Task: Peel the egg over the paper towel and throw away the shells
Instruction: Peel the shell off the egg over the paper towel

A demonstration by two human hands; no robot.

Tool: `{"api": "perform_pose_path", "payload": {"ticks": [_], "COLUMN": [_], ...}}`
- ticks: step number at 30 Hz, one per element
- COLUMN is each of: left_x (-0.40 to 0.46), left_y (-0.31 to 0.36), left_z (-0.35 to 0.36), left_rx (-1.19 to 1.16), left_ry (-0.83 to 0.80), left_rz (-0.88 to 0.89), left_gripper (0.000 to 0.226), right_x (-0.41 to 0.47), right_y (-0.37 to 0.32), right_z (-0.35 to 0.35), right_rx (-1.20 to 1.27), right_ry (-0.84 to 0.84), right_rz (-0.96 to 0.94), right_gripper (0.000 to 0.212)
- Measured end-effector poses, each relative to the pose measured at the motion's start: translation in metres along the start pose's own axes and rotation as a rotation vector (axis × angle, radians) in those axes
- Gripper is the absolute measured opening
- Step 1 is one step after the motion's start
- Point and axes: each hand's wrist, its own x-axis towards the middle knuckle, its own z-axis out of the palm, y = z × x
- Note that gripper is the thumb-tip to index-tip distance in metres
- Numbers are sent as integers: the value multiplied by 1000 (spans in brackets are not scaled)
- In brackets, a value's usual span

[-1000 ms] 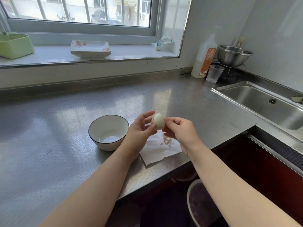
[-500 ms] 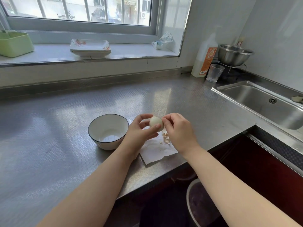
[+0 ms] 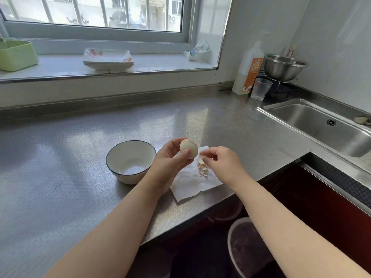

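The left hand [image 3: 170, 159] grips a pale, partly peeled boiled egg [image 3: 188, 148] between thumb and fingers, above the far left corner of a white paper towel [image 3: 192, 183]. The right hand [image 3: 220, 163] pinches a thin shell fragment [image 3: 200, 159] just right of the egg. Beige shell pieces [image 3: 202, 171] lie on the towel. A white dark-rimmed ceramic bowl [image 3: 130, 160] stands left on the textured steel counter [image 3: 60, 157].
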Motion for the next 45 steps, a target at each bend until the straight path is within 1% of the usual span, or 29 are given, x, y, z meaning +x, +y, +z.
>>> {"api": "perform_pose_path", "payload": {"ticks": [3,5,7,9,10,12,14,17,21,23,27,29,31,33,36,41,43,45], "left_x": [0,0,0,0,0,0,0,0,1,1,0,0,0,0,0,0,0,0], "left_y": [1,0,-1,-1,-1,-1,-2,-3,-4,-4,-4,-4,-4,-4,-5,-1,1,1], "left_z": [0,1,1,0,0,0,0,0,-2,-2,-1,0,0,0,0,1,1,0], "left_rx": [7,28,35,32,35,59,83,103,117,135,131,130,131,126,123,34,-4,-26], "left_ry": [-14,-25,-30,-26,-23,-26,-37,-41,-37,-37,-47,-56,-60,-62,-68,-52,-43,-37], "left_rz": [-17,-25,-27,-27,-28,-24,-12,-5,4,6,9,8,5,1,2,2,9,9], "left_gripper": [31,30,28,27,27,28,29,32,32,32,31,31,32,32,30,28,28,28], "right_x": [-1,0,1,0,0,-1,0,2,3,3,-1,-2,-3,-3,-3,0,2,4], "right_y": [-1,0,-1,-4,-6,-9,-12,-10,-9,-8,-4,-1,0,0,-1,-2,2,8], "right_z": [-2,-3,-3,-3,-3,-4,-3,-1,-1,-1,3,6,8,10,13,10,7,6], "right_rx": [41,24,11,63,98,185,259,268,294,203,-203,-313,-358,-322,-219,17,1,-49], "right_ry": [45,83,68,39,45,67,39,47,59,99,251,314,363,386,361,284,263,196], "right_rz": [-12,-24,-24,-61,-97,-157,-152,-121,-136,-190,-471,-568,-606,-595,-515,-234,-181,-144], "right_gripper": [11,19,18,31,34,25,21,16,10,9,18,21,21,22,21,16,16,16]}}
